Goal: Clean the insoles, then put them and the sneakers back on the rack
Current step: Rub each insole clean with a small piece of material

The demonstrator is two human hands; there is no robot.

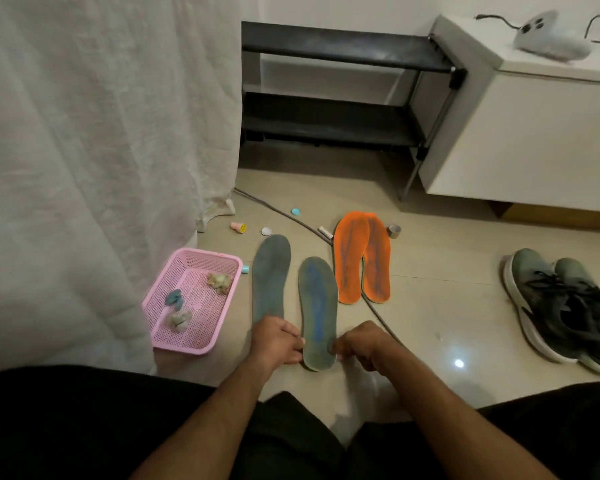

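Forearms reach forward from the bottom edge, above dark-clothed legs of a person sitting on a pale tiled floor (430, 299). The left hand (278, 341) and the right hand (364, 344) meet at the heel end of a grey foam insole with a blue centre stripe (317, 306), which lies flat on the floor between them, toe pointing away. The left hand's fingers curl against the insole's left edge, and the right hand's fingertips pinch its right edge. Just left of it, a plain grey-blue insole (271, 275) lies parallel, its heel partly hidden under the left hand.

Further left sits a pink perforated plastic basket (160, 327) with three crumpled wads inside, beside a white fabric curtain (84, 150). To the right of the grey insoles, a pair of orange foam insoles (361, 258) lies side by side, overlapping at the toes. A grey cable (284, 214) runs across the floor and passes under them. Well apart at the right edge stands a pair of dark grey-green lace-up sneakers with white soles (561, 306).

Beyond the insoles, small bits are scattered: a pink stamp (239, 226), a white cap (266, 231), a blue cap (295, 212) and a roll of tape (394, 230). Against the far wall stands a black two-tier shoe rack (343, 50), next to a white cabinet (534, 140).
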